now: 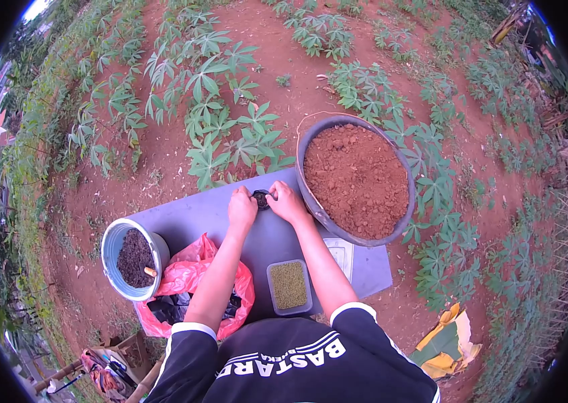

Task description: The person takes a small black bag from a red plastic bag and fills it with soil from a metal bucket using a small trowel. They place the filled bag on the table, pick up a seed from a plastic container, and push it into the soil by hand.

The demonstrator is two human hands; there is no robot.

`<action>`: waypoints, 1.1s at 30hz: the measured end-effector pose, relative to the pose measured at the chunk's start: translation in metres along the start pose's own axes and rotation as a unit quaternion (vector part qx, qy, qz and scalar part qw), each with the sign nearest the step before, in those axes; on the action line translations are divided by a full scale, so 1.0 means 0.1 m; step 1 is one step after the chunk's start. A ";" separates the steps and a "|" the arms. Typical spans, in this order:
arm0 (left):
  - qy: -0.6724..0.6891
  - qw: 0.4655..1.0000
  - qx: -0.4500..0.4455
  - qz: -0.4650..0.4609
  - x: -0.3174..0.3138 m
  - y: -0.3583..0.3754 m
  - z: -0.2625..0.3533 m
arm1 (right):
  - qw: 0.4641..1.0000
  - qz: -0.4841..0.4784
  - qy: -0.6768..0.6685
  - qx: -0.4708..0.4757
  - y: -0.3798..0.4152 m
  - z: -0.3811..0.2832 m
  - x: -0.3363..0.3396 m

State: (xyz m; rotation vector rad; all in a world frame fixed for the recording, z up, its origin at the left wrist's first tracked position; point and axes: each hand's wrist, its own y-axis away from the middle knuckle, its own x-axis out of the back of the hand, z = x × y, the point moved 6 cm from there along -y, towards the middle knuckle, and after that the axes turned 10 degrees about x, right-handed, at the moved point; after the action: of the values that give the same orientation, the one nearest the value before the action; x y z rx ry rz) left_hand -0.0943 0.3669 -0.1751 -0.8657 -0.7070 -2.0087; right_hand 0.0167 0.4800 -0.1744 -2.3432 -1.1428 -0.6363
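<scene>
A small black planting bag (261, 199) with dark soil in it stands near the far edge of the grey table (190, 201). My left hand (242, 207) has its fingers closed on the bag's left rim. On the opposite side, my right hand (286, 201) pinches the rim between thumb and fingers. Beside my right hand is a large dark bucket (305, 191) heaped with reddish-brown soil (356, 181). Between my forearms sits a clear plastic tub (290, 310) of small greenish grains (290, 285).
At left, a pale blue bucket (110, 269) holds dark soil and a tool with a light handle (150, 272). A pink plastic bag (237, 295) with black plastic inside lies beside it. A clear lid (341, 255) lies by my right forearm. Leafy plants (206, 77) grow beyond the table.
</scene>
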 end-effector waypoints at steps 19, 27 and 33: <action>0.000 0.992 -0.124 -0.015 0.23 0.46 0.00 | 0.989 -0.122 0.009 -0.077 0.52 -0.20 -0.08; 0.001 0.980 -0.190 -0.055 0.34 0.66 -0.04 | 0.993 -0.050 -0.081 -0.067 0.70 -0.19 -0.22; -0.029 0.970 -0.235 -0.057 0.30 0.69 -0.03 | 0.994 -0.064 -0.079 -0.027 0.61 -0.10 -0.36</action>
State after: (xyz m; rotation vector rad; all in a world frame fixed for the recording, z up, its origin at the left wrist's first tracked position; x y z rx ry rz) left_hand -0.0494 0.3157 -0.1417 -1.1812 -0.3139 -2.3076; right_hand 0.0446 0.4183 -0.1991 -2.4175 -1.3704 -0.5383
